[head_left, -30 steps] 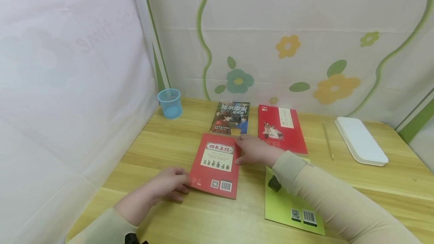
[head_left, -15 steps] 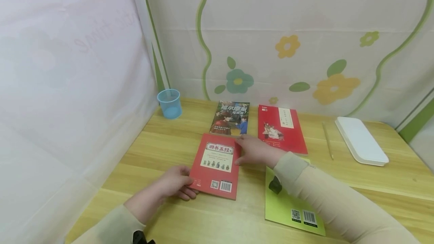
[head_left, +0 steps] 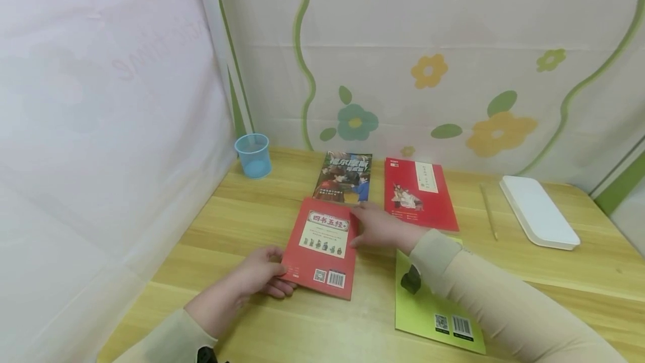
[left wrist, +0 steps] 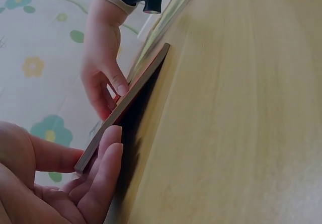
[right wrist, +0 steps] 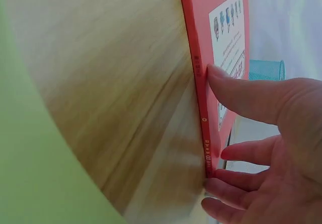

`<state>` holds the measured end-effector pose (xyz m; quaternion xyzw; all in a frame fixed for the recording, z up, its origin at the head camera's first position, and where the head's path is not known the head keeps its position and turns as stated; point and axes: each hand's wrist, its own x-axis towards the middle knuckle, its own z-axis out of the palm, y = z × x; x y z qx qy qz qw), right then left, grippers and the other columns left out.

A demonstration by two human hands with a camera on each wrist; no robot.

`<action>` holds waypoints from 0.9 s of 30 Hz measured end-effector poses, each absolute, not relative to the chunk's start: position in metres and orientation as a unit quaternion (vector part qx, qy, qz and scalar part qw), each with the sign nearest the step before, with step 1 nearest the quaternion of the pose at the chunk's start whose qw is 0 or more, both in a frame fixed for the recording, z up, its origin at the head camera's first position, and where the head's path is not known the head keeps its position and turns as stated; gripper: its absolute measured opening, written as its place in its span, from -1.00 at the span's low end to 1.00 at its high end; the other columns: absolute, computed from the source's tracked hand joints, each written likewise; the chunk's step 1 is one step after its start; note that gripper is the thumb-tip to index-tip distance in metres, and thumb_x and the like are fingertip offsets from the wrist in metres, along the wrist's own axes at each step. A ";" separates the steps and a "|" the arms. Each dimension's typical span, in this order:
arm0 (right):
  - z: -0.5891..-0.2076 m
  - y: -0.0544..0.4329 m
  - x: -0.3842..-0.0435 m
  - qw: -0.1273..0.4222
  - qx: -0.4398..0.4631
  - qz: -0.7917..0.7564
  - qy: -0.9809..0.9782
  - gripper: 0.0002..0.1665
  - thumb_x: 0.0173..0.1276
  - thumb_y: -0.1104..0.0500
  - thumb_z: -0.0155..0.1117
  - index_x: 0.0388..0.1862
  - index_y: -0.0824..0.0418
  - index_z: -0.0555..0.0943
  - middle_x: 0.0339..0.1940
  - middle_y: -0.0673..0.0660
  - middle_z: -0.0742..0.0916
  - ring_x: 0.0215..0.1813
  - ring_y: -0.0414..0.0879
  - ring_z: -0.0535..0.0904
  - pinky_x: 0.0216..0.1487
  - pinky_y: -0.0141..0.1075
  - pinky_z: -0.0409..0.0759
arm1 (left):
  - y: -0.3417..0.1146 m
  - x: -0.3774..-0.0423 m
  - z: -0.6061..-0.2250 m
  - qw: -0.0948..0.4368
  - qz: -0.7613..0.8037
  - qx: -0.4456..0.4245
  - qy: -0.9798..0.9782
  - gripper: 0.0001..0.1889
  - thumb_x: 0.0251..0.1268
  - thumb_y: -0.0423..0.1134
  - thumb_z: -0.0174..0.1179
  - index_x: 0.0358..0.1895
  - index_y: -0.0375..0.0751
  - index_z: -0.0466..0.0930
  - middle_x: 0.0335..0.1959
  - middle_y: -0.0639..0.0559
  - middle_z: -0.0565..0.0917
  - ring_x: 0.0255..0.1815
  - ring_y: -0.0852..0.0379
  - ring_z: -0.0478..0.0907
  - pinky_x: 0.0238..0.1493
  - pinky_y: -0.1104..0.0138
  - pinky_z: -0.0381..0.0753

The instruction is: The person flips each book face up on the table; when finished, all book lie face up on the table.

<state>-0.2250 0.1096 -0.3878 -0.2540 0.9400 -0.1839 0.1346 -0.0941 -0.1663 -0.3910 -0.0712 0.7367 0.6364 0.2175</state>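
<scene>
A thin red book [head_left: 312, 259] with a cream panel lies between my two hands, slightly raised off the table in the left wrist view. My left hand [head_left: 259, 272] pinches its near left corner, the thumb [left wrist: 58, 156] on the cover and the fingers underneath. At the far right corner, my right hand [head_left: 383, 227] grips the book, its thumb [right wrist: 241, 95] on the cover by the spine and the other fingers at the far edge. Beneath my right forearm lies a yellow-green book [head_left: 428, 312], partly hidden by the sleeve.
Behind stand a comic-style book [head_left: 345, 178] and a larger red book [head_left: 420, 195], both flat. A blue mesh cup [head_left: 253, 156] is at the back left. A thin pencil-like stick [head_left: 489, 212] and a white case [head_left: 539, 212] lie right. Fabric walls [head_left: 151, 128] border the table.
My left hand has moved right to the red book's near left corner and taken hold of it. The book's near edge has risen slightly. My right hand stays at its corner.
</scene>
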 end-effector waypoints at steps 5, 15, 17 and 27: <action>-0.388 0.113 -0.229 0.145 -0.240 -0.247 0.928 -0.12 0.14 -0.03 0.55 0.41 0.16 0.43 0.17 0.10 0.58 0.14 -0.02 0.47 0.13 -0.07 0.56 | -0.168 -0.093 -0.393 0.216 0.653 -0.074 0.722 -0.68 0.38 -0.48 0.00 0.15 -0.53 0.33 -0.38 -0.30 0.71 -0.45 -0.08 0.71 -0.42 0.18 0.74; -0.387 0.119 -0.237 0.174 -0.190 -0.342 0.904 -0.27 0.22 0.02 0.48 0.33 0.23 0.50 0.10 0.10 0.63 0.10 -0.01 0.52 0.07 -0.11 0.60 | -0.172 -0.094 -0.399 0.213 0.675 -0.073 0.703 -0.68 0.39 -0.48 -0.01 0.16 -0.51 0.33 -0.39 -0.32 0.71 -0.48 -0.05 0.71 -0.40 0.18 0.75; -0.385 0.119 -0.238 0.173 -0.178 -0.353 0.902 -0.29 0.23 0.03 0.48 0.31 0.26 0.51 0.12 0.12 0.64 0.13 0.02 0.54 0.10 -0.08 0.60 | -0.172 -0.094 -0.399 0.213 0.677 -0.072 0.701 -0.67 0.39 -0.48 -0.01 0.16 -0.51 0.32 -0.39 -0.32 0.71 -0.48 -0.05 0.71 -0.40 0.18 0.75; -0.383 0.123 -0.244 0.170 -0.138 -0.399 0.890 -0.41 0.28 0.08 0.41 0.24 0.30 0.55 0.07 0.18 0.66 0.05 0.05 0.57 0.06 -0.08 0.60 | -0.173 -0.091 -0.396 0.208 0.683 -0.070 0.697 -0.65 0.39 -0.48 0.00 0.20 -0.50 0.30 -0.38 -0.34 0.71 -0.48 -0.05 0.71 -0.39 0.17 0.75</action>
